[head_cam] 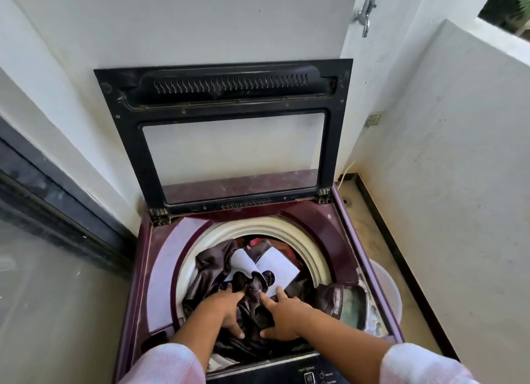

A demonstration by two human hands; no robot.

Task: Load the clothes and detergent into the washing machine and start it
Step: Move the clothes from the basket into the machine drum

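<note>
White lettering and small icons are printed on the black control panel [286, 372] at the near edge of the washing machine [338, 229], but they are too blurred to be read. The machine is a maroon top-loader; its black-framed lid [223, 97] is stood upright against the white wall behind it. Inside the drum, dark brown clothes [212, 263] are heaped with a white cloth [276, 269] among them, and one dark piece is draped over the machine's right rim. The left hand [226, 306] and the right hand [282, 312] are laid on the heap with fingers fairly straight and spread – nothing is clasped in either. A metal tap [364, 15] is fixed to the wall above and right of the machine, a pale tub [387, 292] is set at its right side, a dark-framed glass door [43, 188] is seen to its left – and speckled tan floor [370, 217] runs along its right.
</note>
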